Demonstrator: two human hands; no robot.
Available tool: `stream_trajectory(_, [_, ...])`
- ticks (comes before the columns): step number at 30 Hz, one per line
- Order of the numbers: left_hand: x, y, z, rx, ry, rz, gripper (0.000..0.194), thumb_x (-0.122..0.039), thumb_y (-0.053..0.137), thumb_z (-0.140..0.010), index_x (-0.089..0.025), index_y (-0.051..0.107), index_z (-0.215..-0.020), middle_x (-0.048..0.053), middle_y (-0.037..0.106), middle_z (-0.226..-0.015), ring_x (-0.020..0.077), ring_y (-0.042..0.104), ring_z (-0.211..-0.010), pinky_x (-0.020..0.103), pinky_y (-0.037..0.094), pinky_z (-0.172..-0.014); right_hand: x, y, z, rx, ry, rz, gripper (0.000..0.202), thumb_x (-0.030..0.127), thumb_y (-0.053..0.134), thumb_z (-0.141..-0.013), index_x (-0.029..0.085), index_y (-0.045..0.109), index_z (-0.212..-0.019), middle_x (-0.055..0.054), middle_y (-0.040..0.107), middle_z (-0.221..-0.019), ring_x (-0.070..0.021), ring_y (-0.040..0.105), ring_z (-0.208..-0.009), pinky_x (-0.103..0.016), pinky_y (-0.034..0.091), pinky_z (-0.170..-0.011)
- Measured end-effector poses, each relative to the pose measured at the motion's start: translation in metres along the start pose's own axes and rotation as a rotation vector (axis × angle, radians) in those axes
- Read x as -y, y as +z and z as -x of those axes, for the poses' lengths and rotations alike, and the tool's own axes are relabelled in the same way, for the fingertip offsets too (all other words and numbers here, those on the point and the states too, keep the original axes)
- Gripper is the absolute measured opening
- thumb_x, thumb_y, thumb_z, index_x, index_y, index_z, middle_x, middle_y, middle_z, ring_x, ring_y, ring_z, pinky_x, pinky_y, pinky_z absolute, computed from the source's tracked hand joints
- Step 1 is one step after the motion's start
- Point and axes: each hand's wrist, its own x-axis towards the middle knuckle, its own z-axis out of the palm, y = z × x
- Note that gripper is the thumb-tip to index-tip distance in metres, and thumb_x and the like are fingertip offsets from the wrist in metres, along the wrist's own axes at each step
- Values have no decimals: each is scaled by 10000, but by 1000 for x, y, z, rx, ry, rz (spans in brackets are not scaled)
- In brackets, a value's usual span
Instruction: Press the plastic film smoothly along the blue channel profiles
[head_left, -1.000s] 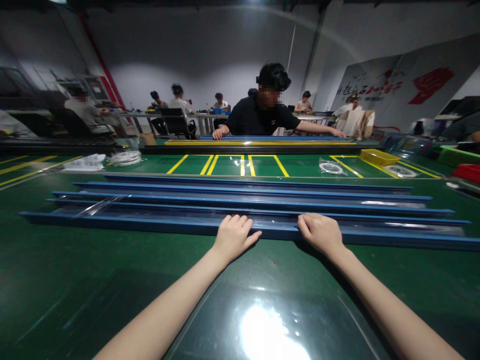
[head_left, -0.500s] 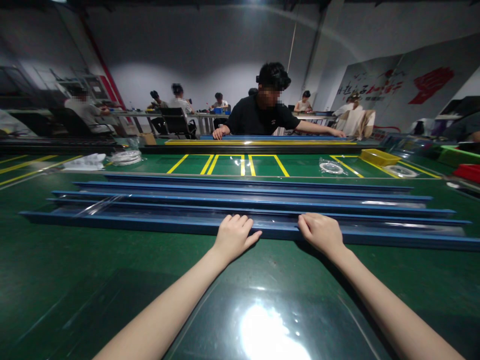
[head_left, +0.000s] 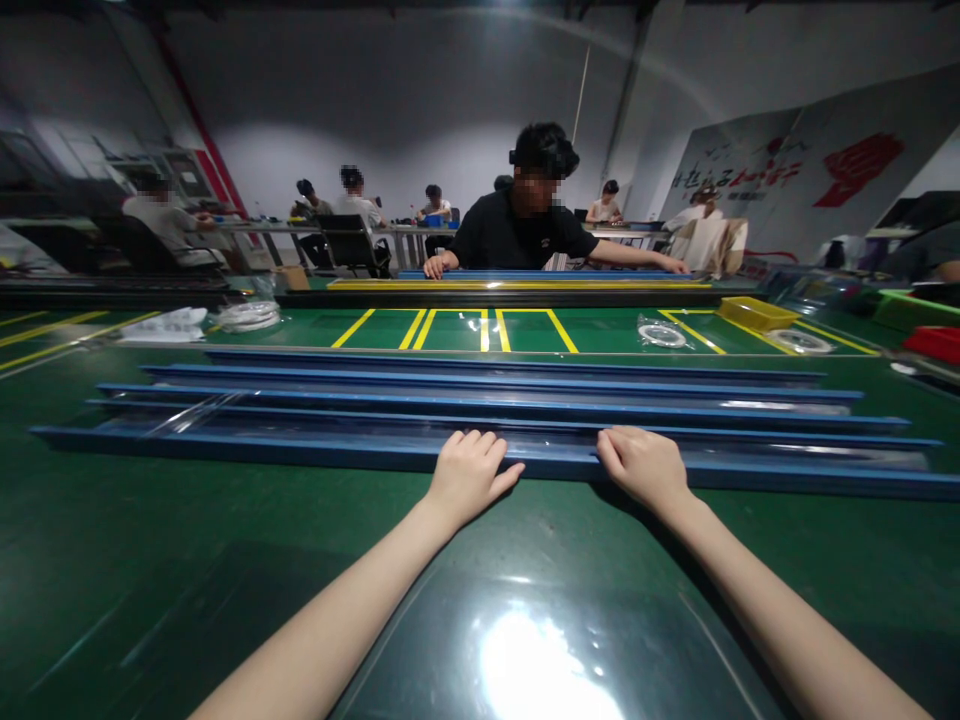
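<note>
A long blue channel-shaped strip (head_left: pixel 300 455) lies across the green table in front of me. My left hand (head_left: pixel 469 472) has its fingers curled over the strip's near wall, the thumb pointing right along its outer face. A short way to the right, my right hand (head_left: pixel 643 465) is closed over the same wall, its fingertips hidden inside the channel. Shiny clear film (head_left: pixel 196 412) shows in the channels at the left. Behind the held strip, more blue strips (head_left: pixel 480 392) lie parallel, close together.
A clear sheet (head_left: pixel 405 650) reflects light on the near table. Beyond the strips are yellow tape lines, bagged white coils (head_left: pixel 249 317) and a yellow tray (head_left: pixel 757 314). Across the table a person in black (head_left: pixel 517 230) has both hands by another long strip. A red bin (head_left: pixel 934 342) stands right.
Both hands keep the same hold on the near strip. The view has shifted very slightly; nothing else visibly moves.
</note>
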Motion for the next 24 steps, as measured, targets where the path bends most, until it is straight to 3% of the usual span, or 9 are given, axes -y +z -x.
stream_trajectory(24, [0, 1, 0, -17, -2, 27, 304, -417, 380, -814, -174, 521, -698, 29, 562, -675, 164, 490, -667, 300, 292, -592, -1, 0, 0, 2, -19, -10, 421, 301, 292, -831, 174, 560, -532, -24, 595, -562, -112, 517, -544, -238, 224, -503])
